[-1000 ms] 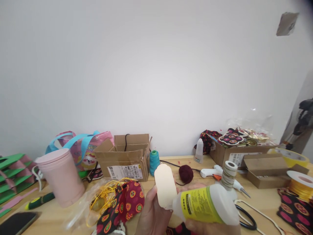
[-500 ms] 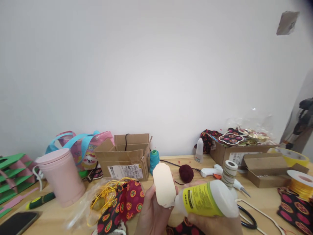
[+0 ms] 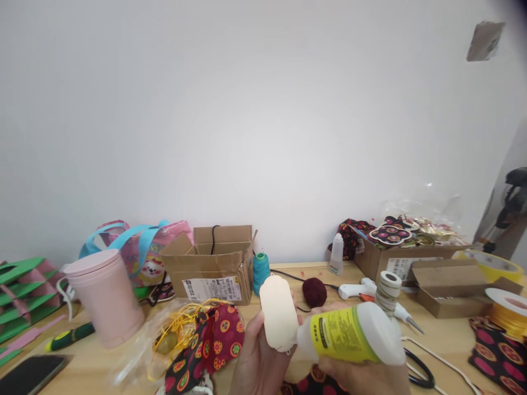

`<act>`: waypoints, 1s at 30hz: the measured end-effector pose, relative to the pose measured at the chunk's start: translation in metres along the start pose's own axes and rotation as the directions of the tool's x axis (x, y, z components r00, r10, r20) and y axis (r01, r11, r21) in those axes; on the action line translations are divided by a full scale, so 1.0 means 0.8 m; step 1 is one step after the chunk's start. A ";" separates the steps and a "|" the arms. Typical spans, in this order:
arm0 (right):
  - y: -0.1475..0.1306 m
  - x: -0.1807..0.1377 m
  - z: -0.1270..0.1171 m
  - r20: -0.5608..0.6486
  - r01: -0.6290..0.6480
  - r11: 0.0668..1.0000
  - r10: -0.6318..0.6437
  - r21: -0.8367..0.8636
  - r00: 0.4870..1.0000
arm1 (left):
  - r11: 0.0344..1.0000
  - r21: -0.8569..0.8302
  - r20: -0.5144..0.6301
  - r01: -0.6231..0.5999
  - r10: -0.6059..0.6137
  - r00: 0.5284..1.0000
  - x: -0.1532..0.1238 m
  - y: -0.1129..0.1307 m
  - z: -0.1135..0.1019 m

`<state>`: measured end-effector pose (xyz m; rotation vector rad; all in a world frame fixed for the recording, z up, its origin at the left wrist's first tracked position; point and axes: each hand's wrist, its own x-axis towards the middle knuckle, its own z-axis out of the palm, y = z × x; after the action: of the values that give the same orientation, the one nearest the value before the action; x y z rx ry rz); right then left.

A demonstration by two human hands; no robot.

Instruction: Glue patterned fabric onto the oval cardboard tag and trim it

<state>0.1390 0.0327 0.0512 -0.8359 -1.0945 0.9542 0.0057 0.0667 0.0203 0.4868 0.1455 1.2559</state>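
Note:
A cream-coloured flat plaque with rounded, scalloped ends and a small loop at top and bottom is held up in my left hand, thumb along its left edge. My right hand wraps round a glue bottle with a yellow label, tipped on its side. The bottle's nozzle end meets the plaque's lower right edge; whether glue is coming out I cannot tell. Below the hands lies dark patterned fabric. A dark red yarn ball sits just behind the bottle.
Behind stand an open cardboard box, a teal thread cone and a small white bottle. A glue gun and tape rolls are at right. Leftward are patterned fabric, a pink cup and a phone.
The view has shifted very slightly. Both hands keep their hold, with the plaque and the bottle in nearly the same places.

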 end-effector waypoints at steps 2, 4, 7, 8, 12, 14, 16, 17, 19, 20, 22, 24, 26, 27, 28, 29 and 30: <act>0.000 0.000 0.001 -0.003 -0.017 0.999 0.017 0.032 1.000 | 1.000 -0.006 -0.009 -0.001 0.001 1.000 0.000 0.000 -0.001; 0.001 0.000 0.003 0.018 -0.016 0.999 0.015 0.045 1.000 | 0.999 -0.017 -0.005 0.035 -0.036 0.999 0.000 -0.001 0.000; 0.004 -0.001 0.006 0.042 0.035 0.999 -0.036 0.021 0.998 | 0.997 -0.036 0.016 0.073 -0.072 0.997 0.000 -0.003 0.006; 0.005 -0.001 0.006 0.044 0.052 0.999 -0.052 0.011 0.998 | 0.997 -0.037 0.018 0.071 -0.071 0.997 0.000 -0.004 0.008; 0.006 0.001 0.004 0.078 0.079 0.997 -0.078 -0.011 0.994 | 0.997 -0.011 0.011 0.079 -0.079 0.997 -0.001 -0.009 0.013; 0.007 0.001 0.003 0.088 0.080 0.997 -0.080 -0.005 0.993 | 0.996 -0.003 -0.002 0.084 -0.084 0.996 -0.001 -0.010 0.013; 0.009 0.001 0.001 0.096 0.075 0.997 -0.075 -0.006 0.993 | 0.997 -0.013 -0.018 0.077 -0.077 0.997 -0.001 -0.009 0.011; 0.010 0.002 0.001 0.101 0.069 0.998 -0.068 -0.008 0.993 | 0.997 -0.023 -0.024 0.072 -0.073 0.997 -0.001 -0.009 0.009; 0.013 0.002 0.000 0.119 0.055 0.998 -0.053 -0.015 0.992 | 0.997 -0.043 -0.030 0.071 -0.072 0.997 0.000 -0.007 0.007; 0.015 0.002 0.001 0.128 0.052 0.999 -0.049 -0.018 0.991 | 0.996 -0.049 -0.031 0.073 -0.075 0.997 0.000 -0.007 0.007; 0.018 0.001 0.003 0.130 0.053 0.999 -0.051 -0.009 0.990 | 0.995 -0.049 -0.031 0.086 -0.087 0.996 -0.001 -0.007 0.006; 0.021 -0.002 0.005 0.110 0.068 0.998 -0.069 0.019 0.992 | 0.995 -0.041 -0.022 0.092 -0.093 0.995 -0.002 -0.008 0.007; 0.024 -0.007 0.005 0.091 0.050 0.997 -0.055 0.054 0.994 | 0.996 -0.035 -0.015 0.085 -0.085 0.996 -0.002 -0.010 0.008; 0.025 -0.008 0.005 0.090 0.027 0.997 -0.033 0.069 0.995 | 0.996 -0.034 -0.013 0.082 -0.082 0.997 -0.002 -0.010 0.008; 0.026 -0.009 0.004 0.093 -0.001 0.997 -0.007 0.081 0.996 | 0.996 -0.033 -0.014 0.081 -0.082 0.997 -0.002 -0.011 0.008; 0.026 -0.009 0.002 0.098 -0.024 0.996 0.015 0.090 0.995 | 0.996 -0.032 -0.015 0.084 -0.084 0.996 -0.002 -0.011 0.007; 0.025 -0.007 0.000 0.109 -0.034 0.995 0.024 0.092 0.994 | 0.996 -0.030 -0.014 0.087 -0.087 0.996 -0.001 -0.011 0.007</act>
<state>0.1336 0.0347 0.0311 -0.7320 -1.1238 1.0775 0.0151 0.0624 0.0210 0.4411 0.1594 1.1749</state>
